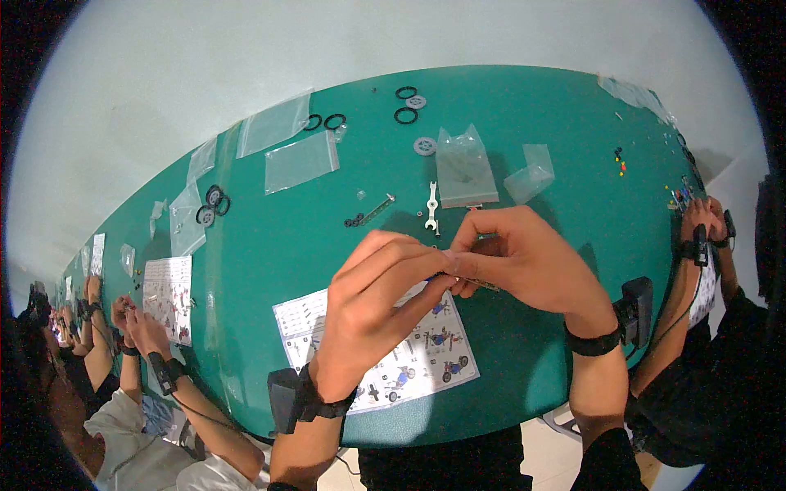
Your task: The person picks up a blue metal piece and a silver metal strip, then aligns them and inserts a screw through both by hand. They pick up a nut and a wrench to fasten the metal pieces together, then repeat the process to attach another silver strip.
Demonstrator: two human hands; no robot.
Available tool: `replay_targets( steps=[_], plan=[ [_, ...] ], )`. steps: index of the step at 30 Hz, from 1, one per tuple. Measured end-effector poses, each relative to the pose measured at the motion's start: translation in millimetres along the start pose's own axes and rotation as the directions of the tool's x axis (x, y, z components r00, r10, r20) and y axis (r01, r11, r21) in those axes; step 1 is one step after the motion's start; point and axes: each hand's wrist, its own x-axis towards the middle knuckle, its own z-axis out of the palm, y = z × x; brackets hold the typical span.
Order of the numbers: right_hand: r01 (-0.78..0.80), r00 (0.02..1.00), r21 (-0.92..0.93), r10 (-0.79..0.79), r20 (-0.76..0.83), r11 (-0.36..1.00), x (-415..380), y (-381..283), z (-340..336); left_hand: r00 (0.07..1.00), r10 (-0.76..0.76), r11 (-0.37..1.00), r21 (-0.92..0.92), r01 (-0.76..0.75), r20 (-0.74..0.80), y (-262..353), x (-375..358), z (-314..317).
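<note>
My left hand and my right hand meet above the instruction sheet, fingertips pinched together. Between them is a small part, mostly covered by the fingers; a thin metal strip sticks out under my right fingers and a bit of blue shows by my left. Just beyond the hands lies a white plastic spanner. Left of it rests a greenish bar beside small black pieces. The printed sheet shows parts and small vehicle pictures, partly hidden by my left hand.
Clear plastic bags lie behind the hands and at left. Black rings and grey wheels sit farther back. Other people's hands work at left and right. Small coloured pieces lie on the green table.
</note>
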Motion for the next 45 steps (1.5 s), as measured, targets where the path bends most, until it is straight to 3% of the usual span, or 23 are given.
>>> replay_targets(
  steps=[5, 8, 11, 17, 23, 26, 29, 32, 35, 45],
  plan=[
    [-0.021, 0.998, -0.092, 0.015, -0.061, 0.996, -0.6, 1.1, 5.1, 1.0, -0.023, 0.998, -0.058, 0.022, -0.019, -2.1, -1.4, 1.6],
    [0.042, 0.995, -0.163, -0.055, -0.078, 0.986, -0.1, 4.4, 7.4, 0.999, -0.043, 0.996, -0.081, 0.04, -0.032, -1.7, -2.5, 4.1],
    [0.102, 0.978, -0.351, -0.158, -0.135, 0.931, 0.3, 3.0, 12.3, 0.997, -0.072, 0.993, -0.098, 0.069, -0.037, -3.0, -2.8, 3.7],
    [0.053, 0.987, -0.297, -0.095, -0.127, 0.953, 0.4, 3.1, 12.1, 0.994, -0.101, 0.983, -0.159, 0.094, -0.037, -1.9, -4.3, 6.8],
    [-0.06, 0.995, -0.107, 0.051, -0.082, 0.992, -0.7, -8.1, 11.0, 0.994, -0.076, 0.991, -0.114, 0.066, -0.084, -1.3, -1.7, 3.4],
    [-0.009, 0.997, -0.017, 0.007, -0.081, 1.0, -4.7, -13.2, 7.0, 0.99, -0.035, 0.999, -0.028, 0.032, -0.134, -6.2, -2.5, -0.2],
    [0.027, 0.997, -0.07, -0.032, -0.071, 0.997, -10.3, -17.1, 9.5, 0.979, 0.023, 0.999, 0.041, -0.015, -0.201, -8.1, -2.7, 0.3],
    [0.165, 0.969, -0.189, -0.195, -0.153, 0.968, -12.9, -18.2, 18.0, 0.966, 0.066, 0.994, 0.104, -0.041, -0.25, -7.4, -2.8, -0.3],
    [0.266, 0.914, -0.462, -0.374, -0.158, 0.846, -10.5, -17.8, 19.3, 0.967, 0.063, 0.993, 0.111, -0.036, -0.247, -9.1, -4.8, 0.4],
    [0.375, 0.783, -0.645, -0.6, -0.165, 0.667, -8.6, -15.4, 31.2, 0.961, 0.06, 0.993, 0.111, -0.031, -0.27, -6.7, -5.6, 1.8]
  ],
)
